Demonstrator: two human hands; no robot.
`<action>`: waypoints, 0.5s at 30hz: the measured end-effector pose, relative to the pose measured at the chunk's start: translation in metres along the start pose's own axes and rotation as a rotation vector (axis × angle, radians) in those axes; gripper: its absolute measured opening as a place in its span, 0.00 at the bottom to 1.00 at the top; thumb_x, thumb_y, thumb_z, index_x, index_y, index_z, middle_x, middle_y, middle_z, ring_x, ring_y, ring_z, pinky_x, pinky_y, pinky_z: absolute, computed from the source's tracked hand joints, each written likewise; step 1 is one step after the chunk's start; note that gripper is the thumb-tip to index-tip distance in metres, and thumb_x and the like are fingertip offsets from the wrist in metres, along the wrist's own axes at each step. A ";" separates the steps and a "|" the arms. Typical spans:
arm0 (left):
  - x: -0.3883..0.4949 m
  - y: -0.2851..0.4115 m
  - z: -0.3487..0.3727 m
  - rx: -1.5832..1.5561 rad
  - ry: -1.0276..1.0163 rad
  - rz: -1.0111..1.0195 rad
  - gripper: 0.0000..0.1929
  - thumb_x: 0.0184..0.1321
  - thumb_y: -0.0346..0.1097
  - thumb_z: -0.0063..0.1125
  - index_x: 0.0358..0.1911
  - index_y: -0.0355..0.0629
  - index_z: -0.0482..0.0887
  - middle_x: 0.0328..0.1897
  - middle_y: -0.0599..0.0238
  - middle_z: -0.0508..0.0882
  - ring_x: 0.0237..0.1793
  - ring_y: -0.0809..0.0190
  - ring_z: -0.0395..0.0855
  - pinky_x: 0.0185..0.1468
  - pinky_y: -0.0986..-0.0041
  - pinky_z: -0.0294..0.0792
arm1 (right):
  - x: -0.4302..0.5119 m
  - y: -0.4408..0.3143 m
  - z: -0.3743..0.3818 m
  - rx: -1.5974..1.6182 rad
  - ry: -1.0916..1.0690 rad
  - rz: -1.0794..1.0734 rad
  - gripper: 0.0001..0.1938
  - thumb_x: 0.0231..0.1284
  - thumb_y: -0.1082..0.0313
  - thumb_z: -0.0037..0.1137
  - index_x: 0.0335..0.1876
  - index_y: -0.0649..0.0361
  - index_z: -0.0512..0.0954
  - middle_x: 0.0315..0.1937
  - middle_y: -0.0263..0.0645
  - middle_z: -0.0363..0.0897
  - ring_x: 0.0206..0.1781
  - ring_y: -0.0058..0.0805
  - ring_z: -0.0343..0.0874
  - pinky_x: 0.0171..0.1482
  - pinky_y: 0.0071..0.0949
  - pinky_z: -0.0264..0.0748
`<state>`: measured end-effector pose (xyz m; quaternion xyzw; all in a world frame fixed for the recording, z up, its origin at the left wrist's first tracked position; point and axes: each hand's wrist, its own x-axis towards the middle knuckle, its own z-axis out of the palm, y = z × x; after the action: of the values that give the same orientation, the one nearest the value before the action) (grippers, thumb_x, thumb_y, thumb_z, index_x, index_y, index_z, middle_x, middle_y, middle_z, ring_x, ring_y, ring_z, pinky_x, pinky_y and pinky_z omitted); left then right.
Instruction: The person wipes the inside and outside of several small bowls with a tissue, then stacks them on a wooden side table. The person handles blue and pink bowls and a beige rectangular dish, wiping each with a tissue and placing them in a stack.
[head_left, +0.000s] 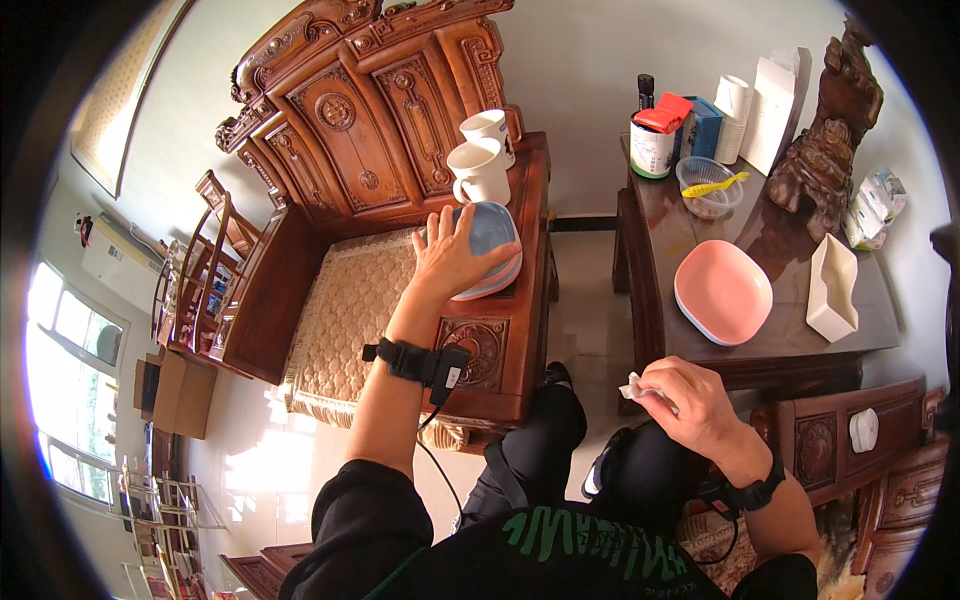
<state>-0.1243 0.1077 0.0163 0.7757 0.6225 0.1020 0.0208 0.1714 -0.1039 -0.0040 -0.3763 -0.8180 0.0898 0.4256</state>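
My left hand (452, 259) is spread over a stack of shallow bowls on the broad wooden armrest (480, 360) of a carved settee. The top bowl (491, 225) is blue, with a pinkish rim and others beneath it. Whether the palm touches it, I cannot tell. Just beyond the stack stand two white mugs (480, 169). In my right hand (686, 401) a crumpled white tissue (634, 388) is pinched between thumb and fingers. That hand is in front of the dark side table (795, 322), on which a pink square bowl (724, 292) sits.
The table also carries a wavy-edged cream container (832, 289), a clear plastic bowl (709, 196) with a yellow utensil (716, 185), a red-topped canister (652, 150), stacked paper cups (731, 120), and a root-wood carving (821, 150). A gap of tiled floor (585, 277) separates table and settee.
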 end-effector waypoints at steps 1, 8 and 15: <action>0.000 0.000 0.001 0.001 0.003 -0.004 0.57 0.45 0.83 0.47 0.72 0.46 0.58 0.76 0.42 0.54 0.77 0.40 0.43 0.73 0.39 0.36 | 0.000 -0.001 0.000 0.003 -0.003 0.003 0.14 0.48 0.80 0.64 0.38 0.59 0.72 0.33 0.37 0.77 0.31 0.35 0.80 0.31 0.28 0.77; -0.001 0.007 -0.017 -0.073 0.072 0.016 0.56 0.45 0.79 0.54 0.69 0.39 0.62 0.73 0.42 0.58 0.74 0.40 0.51 0.72 0.39 0.39 | 0.007 -0.006 -0.005 -0.055 0.062 0.049 0.12 0.43 0.86 0.56 0.32 0.59 0.73 0.36 0.38 0.76 0.32 0.34 0.79 0.32 0.28 0.76; -0.026 0.076 -0.035 -0.658 0.562 0.361 0.11 0.60 0.39 0.61 0.39 0.39 0.84 0.44 0.56 0.85 0.47 0.50 0.82 0.50 0.64 0.74 | 0.013 -0.006 -0.031 -0.229 0.159 0.138 0.07 0.44 0.81 0.54 0.29 0.60 0.73 0.33 0.40 0.75 0.34 0.40 0.74 0.37 0.35 0.71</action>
<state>-0.0629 0.0625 0.0589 0.7661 0.3934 0.5022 0.0783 0.1871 -0.1051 0.0262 -0.4834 -0.7589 -0.0052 0.4363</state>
